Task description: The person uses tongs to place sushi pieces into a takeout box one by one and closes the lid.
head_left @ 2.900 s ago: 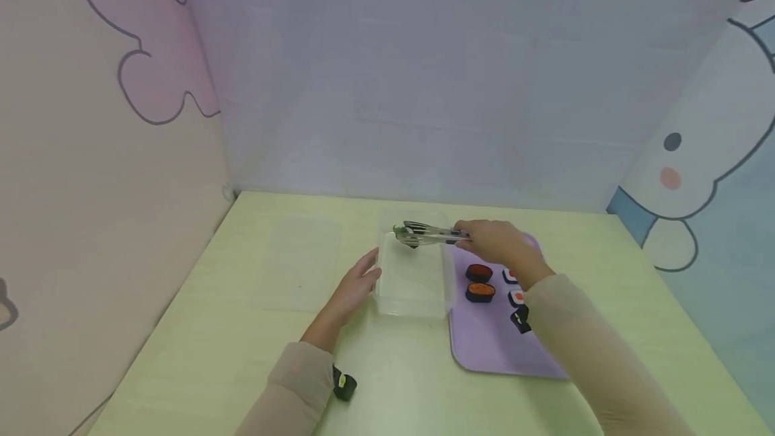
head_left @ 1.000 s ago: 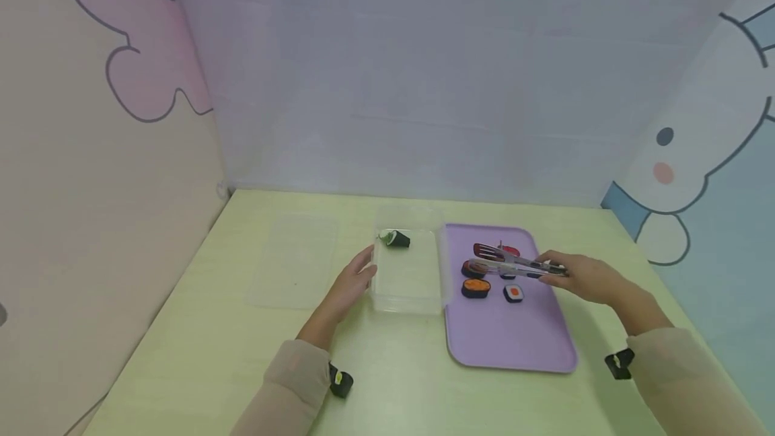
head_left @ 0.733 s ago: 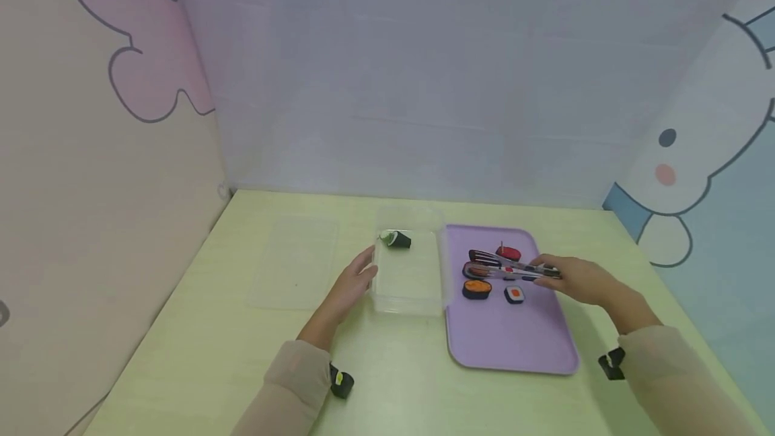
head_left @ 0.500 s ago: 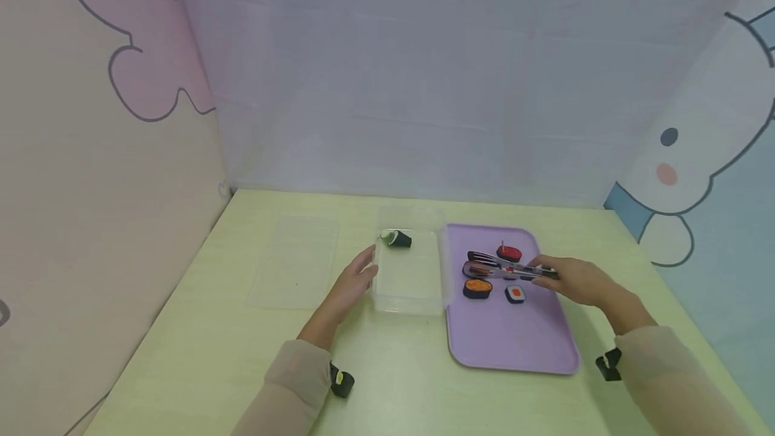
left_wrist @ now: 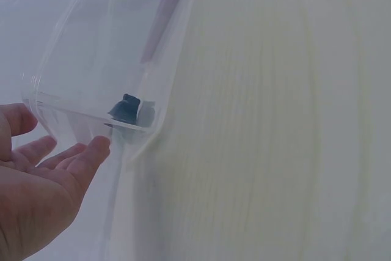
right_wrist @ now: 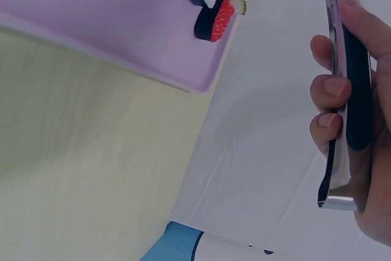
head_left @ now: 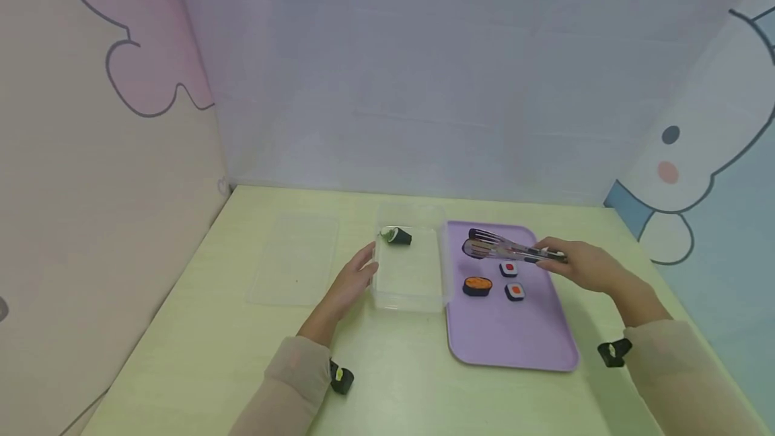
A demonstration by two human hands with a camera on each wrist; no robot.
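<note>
Purple tray (head_left: 514, 348): 3 sushi pieces | clear box (head_left: 408, 291): 1 roll (head_left: 396, 236) | right hand (head_left: 584, 268) grasps tongs (head_left: 496, 249) | left hand (head_left: 351, 282) relaxed, fingers touching box

A staged play corner, not a real kitchen: pastel cartoon-printed wall panels (head_left: 696, 153) box in a pale green tabletop (head_left: 212, 342) bearing toy sushi pieces (head_left: 477, 285).
</note>
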